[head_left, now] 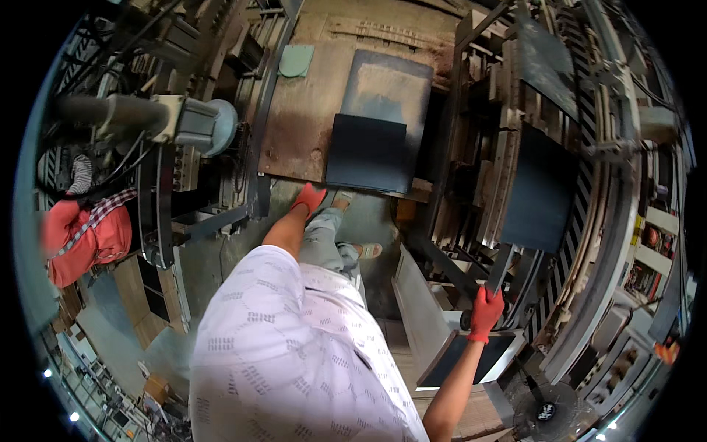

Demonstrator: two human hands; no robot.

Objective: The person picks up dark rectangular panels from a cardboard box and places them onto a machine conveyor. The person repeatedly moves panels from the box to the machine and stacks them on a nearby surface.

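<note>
Head view: I see my right hand (486,313) in a red glove closed around the lower corner of a dark sheet (537,188) that stands nearly upright against the rack (486,155) on my right. My left hand (309,199), also gloved red, hangs loose by my side, fingers relaxed and holding nothing, though it is small here and I can't be sure. Ahead on the rusty table (302,125) lies another dark sheet (367,153). Below my right hand sits a tray (508,353) with a dark panel in it. A person in red (81,236) stands far left.
</note>
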